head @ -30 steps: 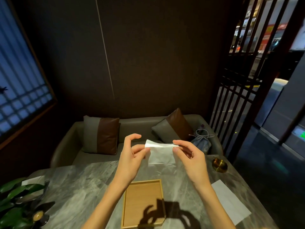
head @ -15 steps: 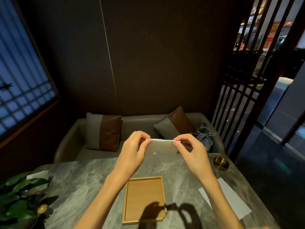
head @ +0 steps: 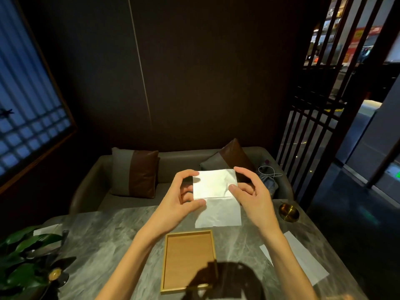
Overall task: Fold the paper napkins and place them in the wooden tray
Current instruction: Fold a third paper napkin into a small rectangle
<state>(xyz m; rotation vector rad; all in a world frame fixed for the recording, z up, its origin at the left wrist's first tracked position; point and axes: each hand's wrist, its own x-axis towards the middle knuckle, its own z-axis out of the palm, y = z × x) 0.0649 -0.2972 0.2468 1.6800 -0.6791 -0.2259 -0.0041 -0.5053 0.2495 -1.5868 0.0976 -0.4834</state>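
A white paper napkin is held up in the air above the far half of the grey marble table, with a crease across its middle and its lower half hanging down. My left hand pinches its left edge between thumb and fingers. My right hand pinches its right edge the same way. The wooden tray lies on the table below my hands, nearer to me, with nothing in it; the shadow of my hands falls on its near end.
More flat white napkins lie at the table's right edge. A small brass bowl sits at the far right corner. A leafy plant stands at the near left. A sofa with two cushions is behind the table.
The napkin, earlier held edge-on as a thin folded strip between my fingertips, now faces me opened out, with its lower half hanging below the crease. Both hands stayed at its sides.
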